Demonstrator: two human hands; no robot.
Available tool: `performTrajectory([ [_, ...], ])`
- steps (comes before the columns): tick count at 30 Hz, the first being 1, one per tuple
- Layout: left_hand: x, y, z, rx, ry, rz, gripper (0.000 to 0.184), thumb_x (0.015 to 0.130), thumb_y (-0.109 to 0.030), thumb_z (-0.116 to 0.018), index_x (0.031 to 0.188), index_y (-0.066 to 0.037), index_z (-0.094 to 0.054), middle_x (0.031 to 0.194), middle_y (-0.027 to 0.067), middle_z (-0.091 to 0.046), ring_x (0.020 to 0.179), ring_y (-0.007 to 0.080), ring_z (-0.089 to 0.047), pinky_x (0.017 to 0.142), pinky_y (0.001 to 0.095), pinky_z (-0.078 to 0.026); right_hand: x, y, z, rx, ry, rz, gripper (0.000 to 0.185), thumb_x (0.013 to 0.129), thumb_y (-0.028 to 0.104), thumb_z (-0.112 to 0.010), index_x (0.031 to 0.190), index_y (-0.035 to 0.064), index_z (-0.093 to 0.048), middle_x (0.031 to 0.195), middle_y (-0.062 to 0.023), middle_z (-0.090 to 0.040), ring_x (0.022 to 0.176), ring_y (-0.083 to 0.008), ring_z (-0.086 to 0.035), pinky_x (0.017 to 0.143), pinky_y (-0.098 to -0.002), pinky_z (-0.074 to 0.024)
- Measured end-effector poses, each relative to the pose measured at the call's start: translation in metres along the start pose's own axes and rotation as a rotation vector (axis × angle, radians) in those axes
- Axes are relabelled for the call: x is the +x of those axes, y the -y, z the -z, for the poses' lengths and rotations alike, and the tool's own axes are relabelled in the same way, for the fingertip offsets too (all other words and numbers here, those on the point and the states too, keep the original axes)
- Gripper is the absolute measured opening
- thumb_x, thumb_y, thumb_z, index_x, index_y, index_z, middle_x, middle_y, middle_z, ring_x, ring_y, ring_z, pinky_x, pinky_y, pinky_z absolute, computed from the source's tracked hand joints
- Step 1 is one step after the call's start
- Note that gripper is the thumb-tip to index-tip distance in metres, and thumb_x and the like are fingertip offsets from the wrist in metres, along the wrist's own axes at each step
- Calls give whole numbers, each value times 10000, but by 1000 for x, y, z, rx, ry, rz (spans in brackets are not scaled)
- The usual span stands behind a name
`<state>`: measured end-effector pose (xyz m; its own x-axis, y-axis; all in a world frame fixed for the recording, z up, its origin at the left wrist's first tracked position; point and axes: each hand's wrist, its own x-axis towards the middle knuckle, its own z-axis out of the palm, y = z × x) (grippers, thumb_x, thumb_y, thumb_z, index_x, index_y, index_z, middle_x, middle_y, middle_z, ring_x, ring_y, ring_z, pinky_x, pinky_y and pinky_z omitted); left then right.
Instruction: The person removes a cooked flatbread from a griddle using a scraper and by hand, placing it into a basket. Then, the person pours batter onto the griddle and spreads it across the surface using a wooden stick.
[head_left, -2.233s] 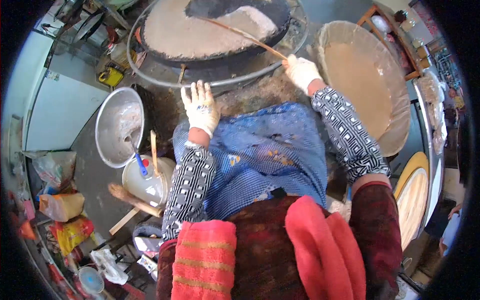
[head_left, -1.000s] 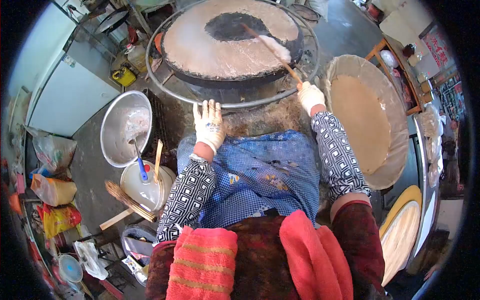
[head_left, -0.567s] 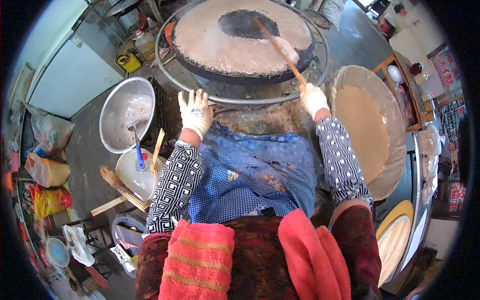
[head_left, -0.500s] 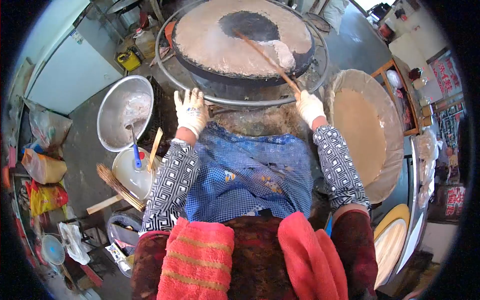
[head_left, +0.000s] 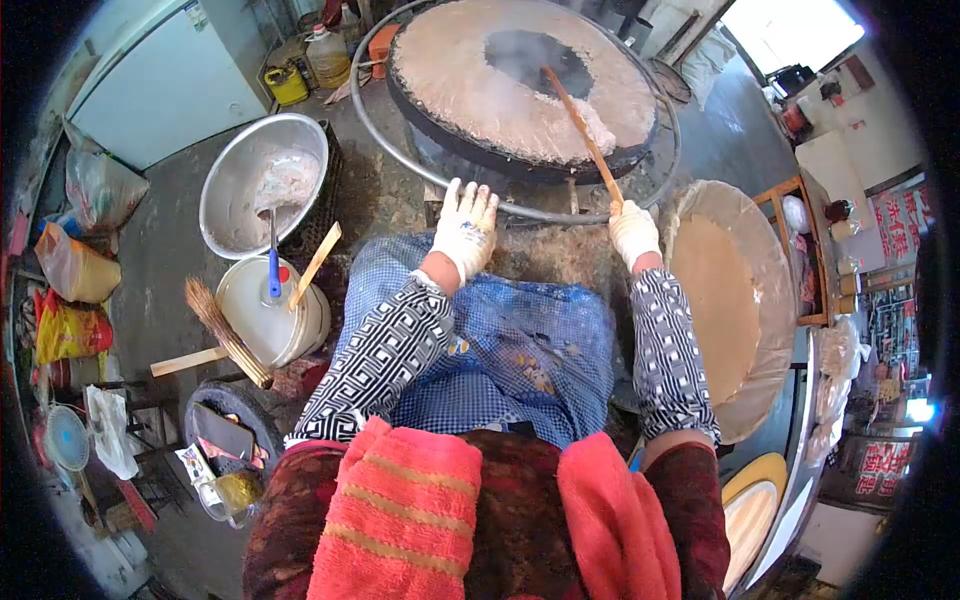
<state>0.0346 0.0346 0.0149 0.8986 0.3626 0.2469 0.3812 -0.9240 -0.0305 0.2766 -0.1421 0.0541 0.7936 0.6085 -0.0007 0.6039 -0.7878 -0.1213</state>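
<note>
A round black griddle (head_left: 440,128) carries a ring of pale batter (head_left: 470,85) around a dark bare middle, inside a metal hoop (head_left: 372,118). In my gloved right hand (head_left: 634,234) is the end of a wooden stick (head_left: 585,135), whose far end lies over the dark middle. A thick whitish lump of batter (head_left: 600,135) sits beside the stick. My gloved left hand (head_left: 466,228) has its fingers spread at the hoop's near edge and holds nothing. Blue checked cloth (head_left: 510,340) covers my lap.
To the left are a metal bowl (head_left: 225,190) with a blue-handled ladle (head_left: 274,270), a white bucket (head_left: 310,325) and a straw brush (head_left: 225,335). At the right stand a large lined basin (head_left: 770,290) of pale crumb-like or liquid material and a round wooden board (head_left: 750,525).
The view has shifted, putting the griddle farther right. The stick's far end has swung across the dark middle, and the batter lump has changed shape. My left hand has moved right along the hoop.
</note>
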Motion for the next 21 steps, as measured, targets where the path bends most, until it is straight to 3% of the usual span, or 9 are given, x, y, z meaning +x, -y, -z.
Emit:
performTrajectory([
  [3, -4, 15, -3, 98, -8, 1, 564, 859, -322, -546, 1341, -35, -485, 1418, 143, -470, 1355, 296, -391, 1160, 551, -113, -13, 2, 3, -22, 38, 76, 431, 984, 412, -386, 991, 38, -599, 986, -262, -647, 953, -428, -612, 847, -505, -468],
  [6, -2, 27, -5, 119, -18, 26, 477, 865, -239, -523, 1301, -46, -532, 1382, 137, -508, 1339, 295, -413, 1160, 541, -125, 2, -10, -10, -32, 3, -29, 421, 973, 396, -412, 989, 26, -612, 946, -269, -653, 932, -441, -617, 836, -507, -475],
  [14, -2, 86, -8, 137, -144, 11, 355, 814, -205, -589, 1146, -87, -635, 1257, 101, -602, 1260, 302, -494, 1130, 580, -173, -45, 20, 11, 67, -26, 237, 369, 962, 376, -455, 925, 32, -582, 824, -252, -644, 813, -450, -611, 750, -539, -472],
  [18, 4, 115, -8, 199, -32, 139, 416, 813, -229, -577, 1207, -93, -585, 1328, 106, -546, 1307, 309, -436, 1126, 574, -166, -102, -16, 18, 63, -80, 272, 330, 964, 349, -456, 941, 40, -567, 806, -235, -649, 782, -434, -612, 731, -538, -468],
  [21, -3, 81, 4, 139, -138, 140, 409, 821, -261, -590, 1189, -83, -574, 1292, 116, -556, 1276, 290, -451, 1103, 553, -206, -117, -50, 1, -3, -36, 288, 297, 955, 328, -471, 948, 43, -557, 795, -214, -653, 763, -424, -615, 716, -531, -471],
])
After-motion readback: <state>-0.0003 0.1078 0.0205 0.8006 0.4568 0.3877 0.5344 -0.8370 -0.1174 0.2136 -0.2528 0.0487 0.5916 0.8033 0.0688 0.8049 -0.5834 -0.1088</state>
